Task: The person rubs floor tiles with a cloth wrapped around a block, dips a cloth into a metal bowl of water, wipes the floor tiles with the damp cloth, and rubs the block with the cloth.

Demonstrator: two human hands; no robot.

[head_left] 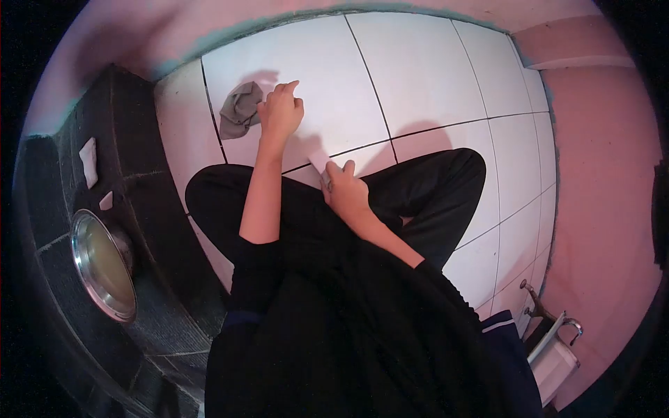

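Over the white tiled floor (293, 56), my left hand (282, 111) is raised just right of a crumpled grey cloth (240, 110). Its fingers are partly curled, and whether they pinch the cloth's edge or anything else is not clear. My right hand (346, 188), near my crossed legs, is closed round a small pale object (319, 160) whose white end sticks out toward the upper left. Something greyish also shows at its fingers. Most of what this hand holds is hidden.
On the dark tiled ledge at the left stand a metal bowl (104, 266) of cloudy liquid, a white piece (88, 162) and a smaller pale piece (106, 201). Pink walls (599, 167) border the floor. A metal tap (573, 327) is at the lower right.
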